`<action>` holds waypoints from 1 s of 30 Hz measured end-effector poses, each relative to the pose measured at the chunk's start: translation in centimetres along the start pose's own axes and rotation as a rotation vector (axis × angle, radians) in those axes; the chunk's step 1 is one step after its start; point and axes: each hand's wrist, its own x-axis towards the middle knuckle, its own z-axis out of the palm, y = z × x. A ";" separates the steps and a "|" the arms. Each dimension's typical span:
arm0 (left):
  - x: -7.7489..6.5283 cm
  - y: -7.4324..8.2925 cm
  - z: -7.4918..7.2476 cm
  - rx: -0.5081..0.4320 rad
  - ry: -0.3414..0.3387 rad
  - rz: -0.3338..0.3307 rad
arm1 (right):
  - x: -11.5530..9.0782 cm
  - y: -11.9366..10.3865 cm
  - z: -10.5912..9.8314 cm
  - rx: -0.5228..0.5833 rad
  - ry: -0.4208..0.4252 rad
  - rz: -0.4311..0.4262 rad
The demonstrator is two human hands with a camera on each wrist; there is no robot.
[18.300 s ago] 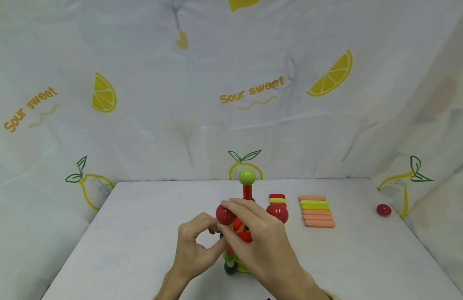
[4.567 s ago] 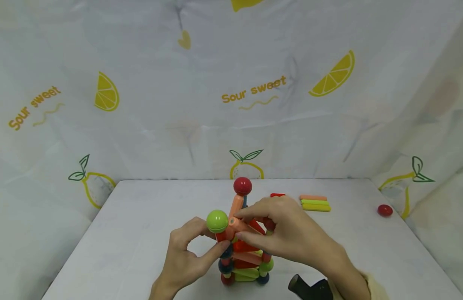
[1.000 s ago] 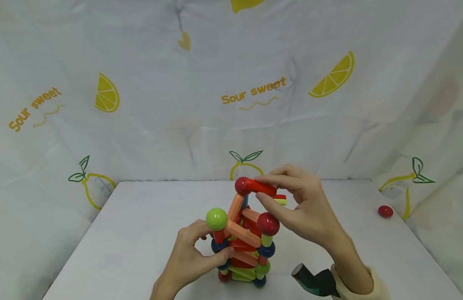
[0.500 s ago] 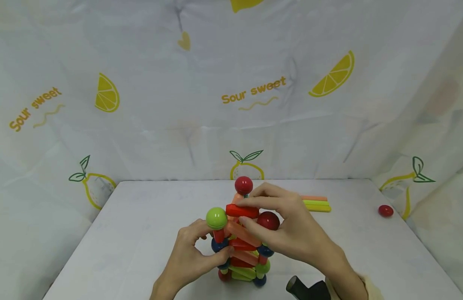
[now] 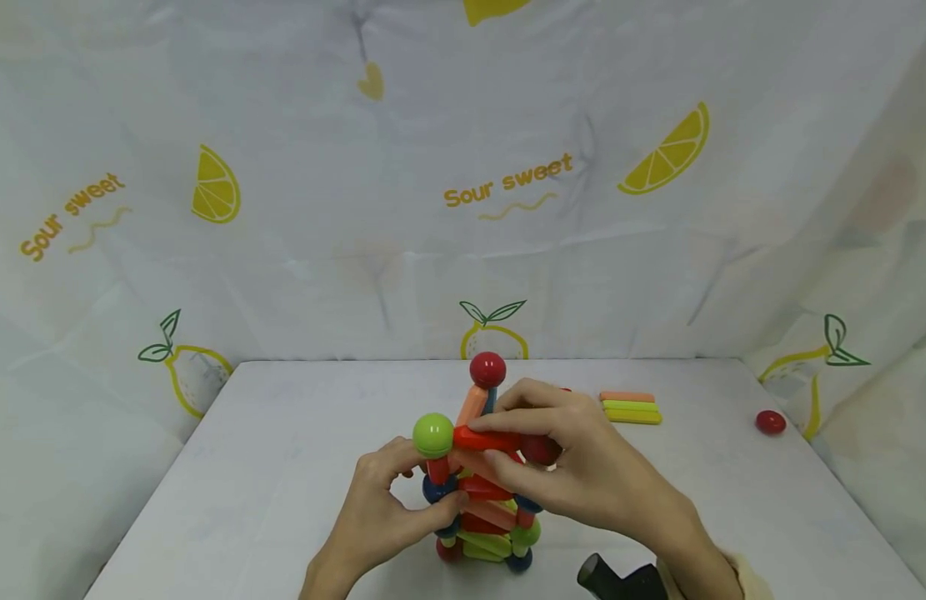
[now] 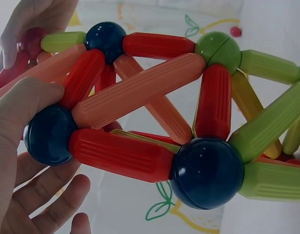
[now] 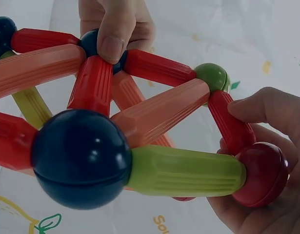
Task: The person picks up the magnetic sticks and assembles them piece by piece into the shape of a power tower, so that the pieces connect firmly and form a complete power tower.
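Note:
A tower of magnetic sticks and balls [image 5: 487, 527] stands upright mid-table. At its left side my left hand [image 5: 380, 504] grips a blue ball [image 6: 51, 135], thumb in front and fingers behind. My right hand [image 5: 583, 458] pinches a red magnetic stick [image 5: 488, 439] between thumb and fingers. This stick lies level between the upper green ball [image 5: 433, 435] and a red ball [image 5: 541, 450], its ends right at both. A coral stick just under it is partly hidden by the right hand. Another red ball [image 5: 488, 369] tops the back of the tower.
Coral, green and yellow sticks [image 5: 631, 407] lie in a row behind the right hand. A loose red ball [image 5: 770, 422] sits near the table's right edge. Dark gear [image 5: 620, 579] shows by the right sleeve. A lemon-print cloth [image 5: 342, 208] hangs behind the table.
Coral sticks from the row have joined the tower, which has been turned. In the last second, my right hand brought the red stick down from the top red ball. The left hand kept its hold.

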 end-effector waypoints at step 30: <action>-1.3 3.3 0.4 -0.011 0.162 -0.428 | -3.6 19.4 2.7 -0.367 0.099 0.649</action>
